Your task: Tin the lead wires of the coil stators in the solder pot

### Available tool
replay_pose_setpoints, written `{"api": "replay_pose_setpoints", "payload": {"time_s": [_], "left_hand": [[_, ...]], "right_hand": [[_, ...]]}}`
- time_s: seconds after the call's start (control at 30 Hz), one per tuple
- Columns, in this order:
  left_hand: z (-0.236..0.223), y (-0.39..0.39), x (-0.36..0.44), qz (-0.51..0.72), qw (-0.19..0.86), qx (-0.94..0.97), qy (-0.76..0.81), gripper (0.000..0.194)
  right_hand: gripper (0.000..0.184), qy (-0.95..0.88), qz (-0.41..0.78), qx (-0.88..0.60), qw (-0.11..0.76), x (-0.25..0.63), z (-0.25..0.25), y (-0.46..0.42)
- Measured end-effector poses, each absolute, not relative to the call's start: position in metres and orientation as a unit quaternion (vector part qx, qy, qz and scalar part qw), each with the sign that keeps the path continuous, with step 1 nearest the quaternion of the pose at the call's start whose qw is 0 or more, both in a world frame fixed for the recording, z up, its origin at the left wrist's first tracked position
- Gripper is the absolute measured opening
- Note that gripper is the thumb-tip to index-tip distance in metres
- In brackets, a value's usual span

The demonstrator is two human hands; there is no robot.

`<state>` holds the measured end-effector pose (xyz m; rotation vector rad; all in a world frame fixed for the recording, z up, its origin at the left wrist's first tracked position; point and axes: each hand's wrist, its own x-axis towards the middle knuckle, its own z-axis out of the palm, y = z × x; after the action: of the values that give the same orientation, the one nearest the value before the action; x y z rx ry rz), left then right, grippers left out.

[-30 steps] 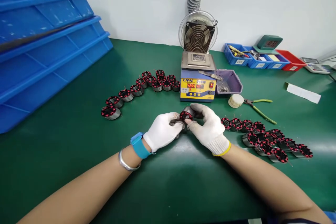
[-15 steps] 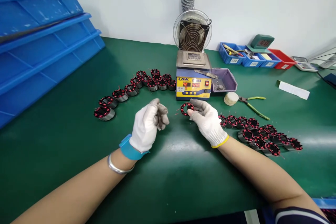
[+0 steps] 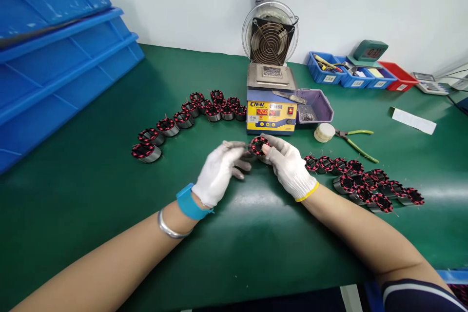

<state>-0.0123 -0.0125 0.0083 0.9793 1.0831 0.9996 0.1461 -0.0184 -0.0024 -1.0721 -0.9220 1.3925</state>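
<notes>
The knit-gloved right hand (image 3: 288,165) is holding a bumpy red-and-black metal ring (image 3: 255,146); beside that grip, the left hand (image 3: 221,168) is hovering, its hold unclear

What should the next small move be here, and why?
Probably steady the left edge of the wound ring with the left hand: the right hand holds the ring from its right side, and the left fingertips sit close by the opposite edge, though contact is unclear.
</notes>
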Motion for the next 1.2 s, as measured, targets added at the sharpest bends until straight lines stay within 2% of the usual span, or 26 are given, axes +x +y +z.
{"api": "replay_pose_setpoints", "payload": {"time_s": [0.1, 0.2, 0.27, 0.33, 0.4, 0.53, 0.63, 0.7, 0.83, 0.9, 0.97, 1.07, 1.13, 1.2], "left_hand": [[0.009, -0.016, -0.006, 0.357, 0.716, 0.415, 0.433, 0.041], [0.015, -0.020, -0.010, 0.300, 0.730, 0.436, 0.433, 0.033], [0.019, -0.021, -0.016, 0.310, 0.728, 0.451, 0.412, 0.025], [0.020, -0.021, -0.021, 0.380, 0.697, 0.462, 0.394, 0.018], [0.020, -0.021, -0.020, 0.436, 0.645, 0.471, 0.415, 0.022], [0.018, -0.023, -0.004, 0.383, 0.629, 0.509, 0.445, 0.043], [0.017, -0.025, 0.004, 0.365, 0.619, 0.525, 0.455, 0.031], [0.020, -0.026, 0.000, 0.378, 0.596, 0.534, 0.467, 0.029], [0.030, -0.021, -0.021, 0.476, 0.521, 0.533, 0.467, 0.014], [0.031, -0.015, -0.029, 0.560, 0.462, 0.502, 0.470, 0.016], [0.028, -0.010, -0.031, 0.583, 0.419, 0.500, 0.485, 0.028], [0.020, -0.010, -0.024, 0.485, 0.434, 0.575, 0.496, 0.043], [0.018, -0.016, -0.018, 0.419, 0.451, 0.617, 0.491, 0.037], [0.018, -0.023, -0.016, 0.404, 0.450, 0.635, 0.481, 0.029]], "right_hand": [[0.056, -0.411, 0.565, -0.462, 0.546, 0.145, 0.001, -0.021], [0.053, -0.415, 0.534, -0.481, 0.558, 0.147, 0.000, -0.019], [0.052, -0.413, 0.516, -0.497, 0.563, 0.150, -0.003, -0.017], [0.052, -0.405, 0.517, -0.495, 0.569, 0.151, -0.005, -0.016], [0.053, -0.400, 0.527, -0.481, 0.576, 0.150, -0.006, -0.016], [0.052, -0.418, 0.526, -0.471, 0.572, 0.144, 0.000, -0.022], [0.048, -0.434, 0.505, -0.467, 0.582, 0.140, 0.003, -0.025], [0.046, -0.443, 0.491, -0.465, 0.588, 0.139, 0.002, -0.026], [0.048, -0.450, 0.469, -0.465, 0.600, 0.140, 0.000, -0.026], [0.049, -0.447, 0.464, -0.468, 0.605, 0.141, 0.000, -0.026], [0.049, -0.450, 0.459, -0.471, 0.603, 0.141, 0.000, -0.027], [0.048, -0.475, 0.435, -0.487, 0.590, 0.142, -0.001, -0.029], [0.047, -0.493, 0.413, -0.500, 0.580, 0.143, -0.001, -0.029], [0.047, -0.498, 0.407, -0.500, 0.580, 0.144, -0.001, -0.028]]}}
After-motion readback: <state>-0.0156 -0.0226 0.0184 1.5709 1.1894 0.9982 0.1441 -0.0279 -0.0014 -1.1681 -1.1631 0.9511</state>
